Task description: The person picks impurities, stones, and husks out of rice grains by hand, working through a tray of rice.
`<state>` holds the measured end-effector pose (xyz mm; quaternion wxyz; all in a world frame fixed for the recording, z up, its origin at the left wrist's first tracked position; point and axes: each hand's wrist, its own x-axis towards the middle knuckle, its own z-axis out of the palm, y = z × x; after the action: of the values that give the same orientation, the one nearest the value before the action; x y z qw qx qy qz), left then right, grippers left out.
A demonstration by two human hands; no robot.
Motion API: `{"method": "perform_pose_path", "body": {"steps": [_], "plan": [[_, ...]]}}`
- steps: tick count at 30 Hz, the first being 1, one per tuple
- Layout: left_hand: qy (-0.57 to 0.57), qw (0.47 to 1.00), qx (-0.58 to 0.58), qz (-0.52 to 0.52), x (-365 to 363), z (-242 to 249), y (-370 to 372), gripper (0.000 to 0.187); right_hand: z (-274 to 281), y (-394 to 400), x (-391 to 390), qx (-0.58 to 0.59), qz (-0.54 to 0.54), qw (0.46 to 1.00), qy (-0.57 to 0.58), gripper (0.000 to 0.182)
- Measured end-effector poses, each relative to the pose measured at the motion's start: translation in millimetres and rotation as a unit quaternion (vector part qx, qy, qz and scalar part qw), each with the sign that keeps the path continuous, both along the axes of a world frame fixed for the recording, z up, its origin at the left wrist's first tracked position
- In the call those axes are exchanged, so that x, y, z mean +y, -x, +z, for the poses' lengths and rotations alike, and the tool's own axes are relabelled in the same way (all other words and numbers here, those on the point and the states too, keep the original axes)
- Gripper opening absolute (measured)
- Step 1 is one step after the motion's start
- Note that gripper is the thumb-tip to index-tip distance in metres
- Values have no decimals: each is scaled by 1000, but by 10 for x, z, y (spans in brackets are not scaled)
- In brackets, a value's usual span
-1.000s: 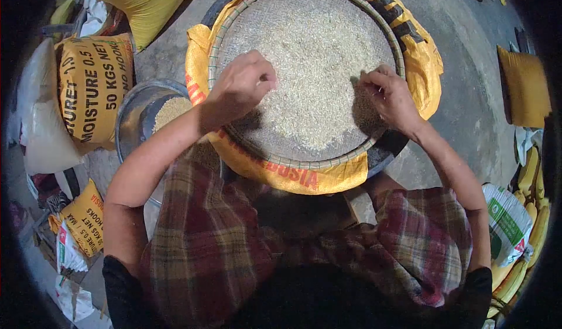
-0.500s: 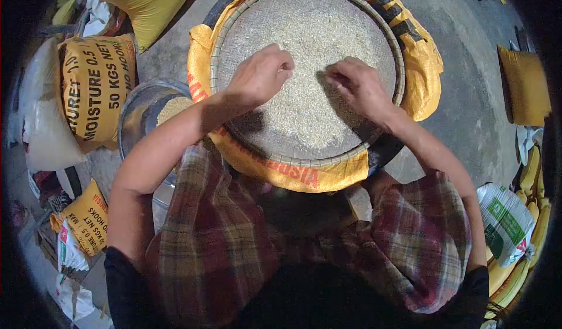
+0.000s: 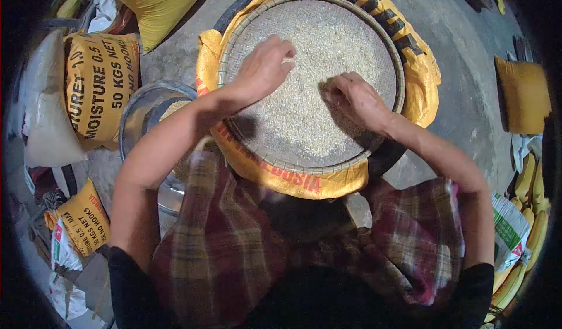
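Observation:
A round woven winnowing tray (image 3: 234, 39) with a bound rim holds a spread layer of pale grain (image 3: 319, 121). Over the left part of the tray is my left hand (image 3: 264, 68), its thumb and forefinger apart with nothing visible between them. My right hand (image 3: 362, 102) is low over the grain right of the middle, fingers curled and pressed together. Whatever its fingertips hold, if anything, is hidden. Beneath the tray, a yellow sack (image 3: 421, 89) with printed letters is draped over a dark round support.
A metal basin (image 3: 130, 121) with grain in it stands left of the tray, partly behind my left forearm. Printed yellow sacks (image 3: 102, 89) stand further left, and a full yellow sack (image 3: 155, 7) is at the upper left. Yellow cobs (image 3: 535, 223) lie at the right edge.
My left thumb and forefinger have parted from a pinch. My right hand has dropped slightly nearer to me in the picture, and the whole view has shifted a little.

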<state>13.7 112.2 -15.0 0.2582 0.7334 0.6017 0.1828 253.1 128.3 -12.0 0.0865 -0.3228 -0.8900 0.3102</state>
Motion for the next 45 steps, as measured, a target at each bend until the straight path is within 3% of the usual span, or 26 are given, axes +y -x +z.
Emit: {"method": "perform_pose_path", "body": {"steps": [2, 5, 8, 10, 11, 15, 19, 22, 24, 26, 29, 32, 33, 35, 38, 40, 42, 45], "plan": [[-70, 997, -17, 1, 38, -66, -86, 22, 211, 18, 45, -39, 6, 999, 0, 14], [-24, 988, 15, -152, -94, -67, -273, 27, 267, -1, 302, -72, 15, 997, -19, 20], [32, 979, -1, -200, -337, 156, -324, 25, 136, -29, 739, -93, 27, 994, -55, 31], [40, 980, 4, -196, -316, 188, -251, 22, 37, -34, 860, -81, 7, 986, -148, 33], [45, 984, 21, -172, -257, 186, -188, 21, -64, 18, 846, -148, -21, 977, -155, 37], [44, 991, 23, -126, 171, 165, 120, 21, -248, 285, 381, -113, -13, 990, -78, 31], [13, 996, 23, -83, 646, 32, 177, 22, 179, 236, 41, -45, 58, 997, 9, 33], [-27, 998, 39, -37, 604, -93, 33, 24, 207, 0, 196, -17, 7, 1000, 4, 31], [-35, 997, 27, -68, 395, -142, -14, 25, 25, -182, 463, -55, -47, 995, -75, 33], [42, 988, -20, -147, 136, -67, -129, 24, -27, -267, 668, -66, -112, 985, -115, 26], [56, 983, -65, -162, 31, 137, -182, 24, -182, -285, 762, -92, -123, 976, -153, 28], [2, 995, -47, -88, 355, -7, -88, 21, -133, -152, 492, -61, -31, 992, -103, 34], [-66, 994, -31, -77, 482, -98, -44, 18, 1, -74, 430, -80, -5, 995, -61, 34], [-81, 994, -26, -72, 679, -189, -54, 19, 84, -25, 448, -103, 21, 994, -18, 34], [-105, 991, -18, -86, 756, -253, -230, 21, -75, 20, 721, -54, -42, 995, -73, 44], [-225, 970, 51, -76, 758, -362, -370, 28, -193, 87, 852, -85, -89, 959, -256, 29], [-180, 979, 47, -80, 605, -407, -471, 32, -205, 134, 747, -99, -56, 951, -288, 26], [-85, 991, 24, -102, 191, -260, -502, 34, -211, 109, 345, -43, -13, 985, -168, 26]]}}
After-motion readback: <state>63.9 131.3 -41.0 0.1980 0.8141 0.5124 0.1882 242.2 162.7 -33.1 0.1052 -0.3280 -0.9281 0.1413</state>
